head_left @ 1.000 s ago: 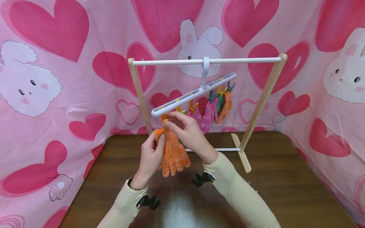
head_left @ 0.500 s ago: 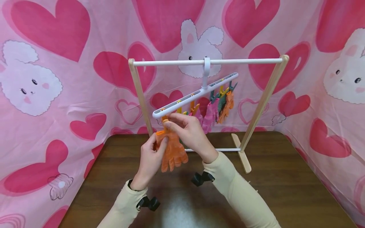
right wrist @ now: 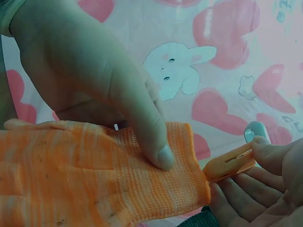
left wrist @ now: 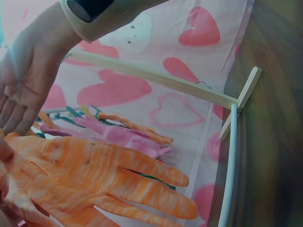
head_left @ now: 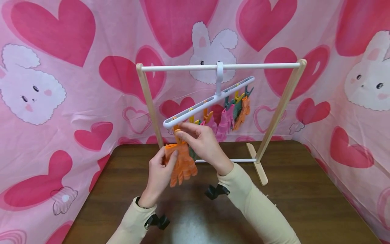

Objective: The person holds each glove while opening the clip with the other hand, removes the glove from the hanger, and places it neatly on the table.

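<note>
My left hand pinches the cuff of an orange knitted glove between thumb and fingers, and the glove's fingers hang down. My right hand holds an orange clothespin by its upper end, thumb on one side and fingers behind. That clothespin hangs from the near left end of a white hanger. In the right wrist view its lower tip meets the edge of the cuff; whether it clamps the cloth I cannot tell. The left wrist view shows the glove spread out, partly hiding the left hand.
Other clothespins along the hanger carry pink gloves, a green glove and another orange glove. The hanger hooks over the white rod of a wooden-legged rack standing on a brown table. A pink patterned cloth surrounds it.
My left hand has moved slightly down with the glove, so its cuff now sits lower against the clothespin. The right hand stays at the clothespin, almost unmoved.
</note>
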Available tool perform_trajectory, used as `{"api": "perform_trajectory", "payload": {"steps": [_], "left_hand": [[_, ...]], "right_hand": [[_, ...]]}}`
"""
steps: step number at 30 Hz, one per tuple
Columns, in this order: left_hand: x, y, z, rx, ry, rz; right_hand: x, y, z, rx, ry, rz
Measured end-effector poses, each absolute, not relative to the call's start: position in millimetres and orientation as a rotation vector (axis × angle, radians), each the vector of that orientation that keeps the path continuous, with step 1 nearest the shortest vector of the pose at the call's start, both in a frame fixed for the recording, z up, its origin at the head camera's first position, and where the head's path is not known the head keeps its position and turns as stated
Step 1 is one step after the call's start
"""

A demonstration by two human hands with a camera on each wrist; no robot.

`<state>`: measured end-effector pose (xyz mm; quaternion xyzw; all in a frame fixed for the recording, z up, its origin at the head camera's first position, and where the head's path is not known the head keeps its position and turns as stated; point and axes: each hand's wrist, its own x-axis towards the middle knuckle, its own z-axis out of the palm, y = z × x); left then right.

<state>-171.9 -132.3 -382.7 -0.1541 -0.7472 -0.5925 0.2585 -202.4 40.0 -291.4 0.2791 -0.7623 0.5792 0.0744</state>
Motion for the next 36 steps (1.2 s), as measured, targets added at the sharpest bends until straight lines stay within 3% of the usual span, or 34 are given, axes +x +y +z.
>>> {"api": "perform_trajectory", "payload": {"steps": [36], "left_hand": [[-167.8, -158.3, -403.1, -0.260, -2.068, -1.532]], "right_hand": [[-192.1, 53.3, -299.6, 0.951, -2.281, 1.798]]}}
